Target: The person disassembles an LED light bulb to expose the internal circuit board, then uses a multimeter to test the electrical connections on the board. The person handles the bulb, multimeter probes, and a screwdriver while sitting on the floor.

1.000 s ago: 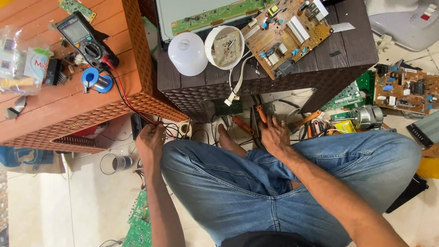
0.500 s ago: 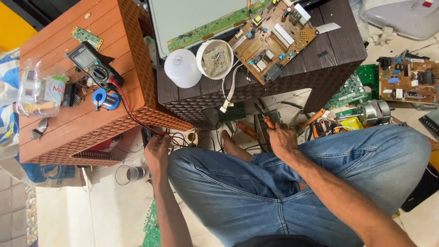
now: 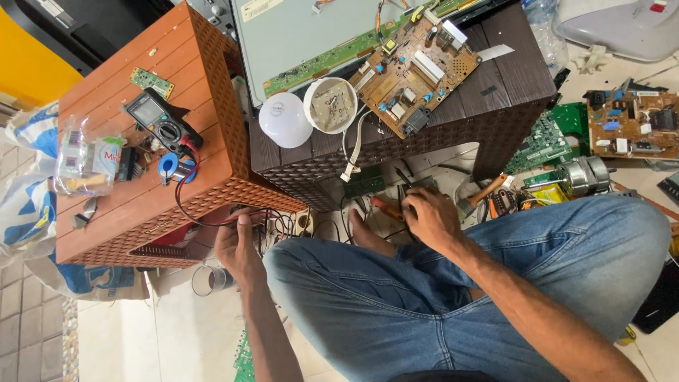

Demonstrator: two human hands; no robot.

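Presently: both hands low among leads and tools beneath two tables

Right hand [image 3: 431,216] is down at floor level in front of the dark wicker table [image 3: 516,85], fingers curled over a cluster of small hand tools [image 3: 396,201]; one has an orange handle, and dark tips stand up past the fingers. Whether the grip is closed on one tool or merely resting across several cannot be told. Left hand [image 3: 237,244] is at the lower edge of the orange wicker table [image 3: 106,205], fingers partly closed about the red test lead [image 3: 189,212], which runs up to the multimeter [image 3: 161,122] on top of that table. A full pinch is not confirmed.

Handling, as a judgement: the tools look light, stiff and slim, best taken by the insulated handles and not the metal tips. The lead is soft and limp and will drag on the meter if pulled; hold it at the probe body.

Further out: a white lamp dome [image 3: 285,120] and an opened lamp base [image 3: 330,105] sit on the dark table beside a brown circuit board [image 3: 414,74], with a flat panel [image 3: 304,35] behind. More boards and a small motor [image 3: 583,175] lie on the floor to the right.

Against the earlier frame: the camera has tipped and shifted, so both tables sit differently in view. The right hand has closed further over the tools; the left remains at the lead.
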